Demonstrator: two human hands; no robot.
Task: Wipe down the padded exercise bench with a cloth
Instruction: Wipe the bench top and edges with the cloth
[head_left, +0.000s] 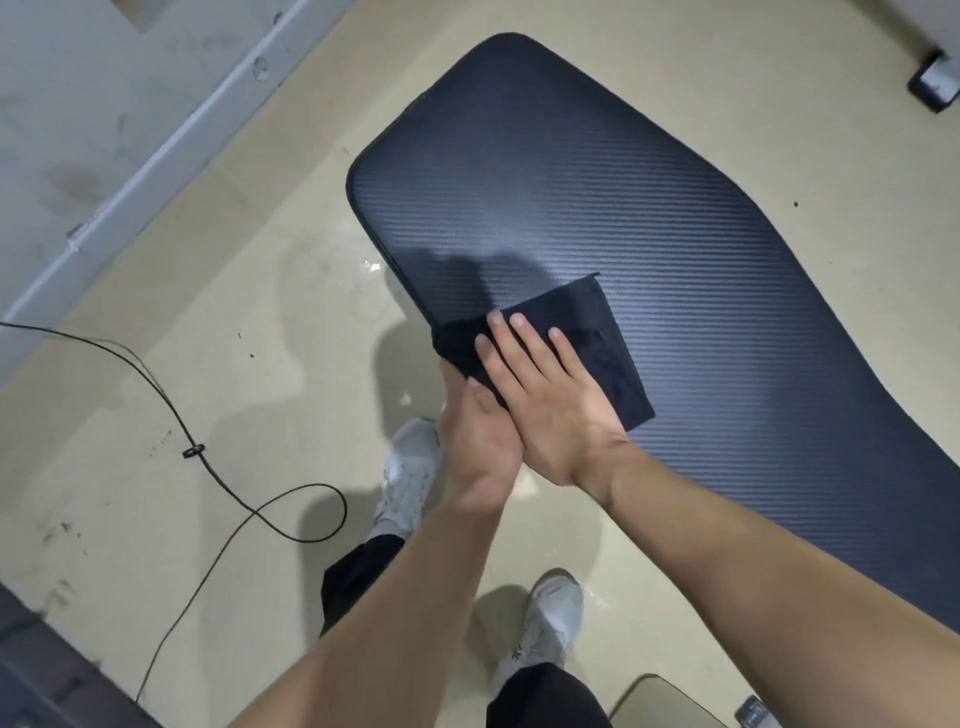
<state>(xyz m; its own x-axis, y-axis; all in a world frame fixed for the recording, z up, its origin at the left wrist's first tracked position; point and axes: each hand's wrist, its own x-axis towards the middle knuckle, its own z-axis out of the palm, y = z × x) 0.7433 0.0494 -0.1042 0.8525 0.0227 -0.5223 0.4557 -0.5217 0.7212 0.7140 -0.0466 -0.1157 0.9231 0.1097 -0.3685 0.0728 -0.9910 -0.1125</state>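
The padded bench (623, 197) is a long dark pad with a ribbed, carbon-weave texture, running from the upper middle to the right edge. A folded black cloth (602, 332) lies flat on the pad's near edge. My right hand (545, 395) presses flat on the cloth with fingers spread. My left hand (478, 441) sits just left of it at the pad's edge, fingers curled around the cloth's left end where it hangs over the side; its fingertips are hidden.
A thin black cable (208, 467) loops over the beige floor to the left. My two white shoes (410, 473) (545, 623) stand below the bench. A grey wall base (156, 140) runs along the upper left. A dark equipment foot (935, 83) sits at the top right.
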